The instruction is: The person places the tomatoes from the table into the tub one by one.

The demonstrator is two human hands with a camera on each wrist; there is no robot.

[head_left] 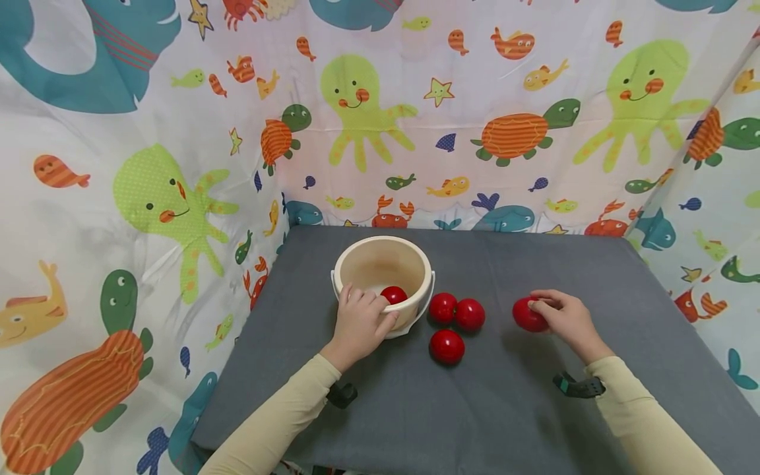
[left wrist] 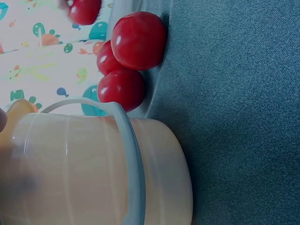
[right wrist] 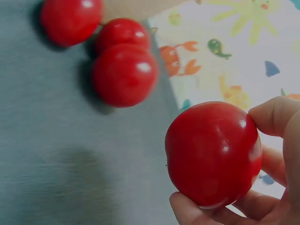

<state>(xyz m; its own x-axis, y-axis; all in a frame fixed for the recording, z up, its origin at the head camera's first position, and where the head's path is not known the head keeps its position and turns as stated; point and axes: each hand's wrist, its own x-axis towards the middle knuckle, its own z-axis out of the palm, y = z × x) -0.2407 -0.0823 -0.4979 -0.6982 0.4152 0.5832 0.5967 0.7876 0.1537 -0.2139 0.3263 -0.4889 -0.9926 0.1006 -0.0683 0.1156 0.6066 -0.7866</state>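
Red fruit (head_left: 530,315), one: pinched between thumb and fingers of the right hand (head_left: 564,320), raised above the table (head_left: 510,415), a grasp that presumably suits its smooth, round form. Cream bucket (head_left: 359,267), one, upright: just beyond the left hand (head_left: 359,323), which grips the near rim, probably to steady it. Second red fruit (head_left: 394,295): inside the bucket, just past the left fingers. Loose red fruits (head_left: 448,347), three: clustered between the two hands. Table: matt, dark grey, fabric-like. Curtain (head_left: 404,86): white, sea-animal print, beyond and either side of the hands.
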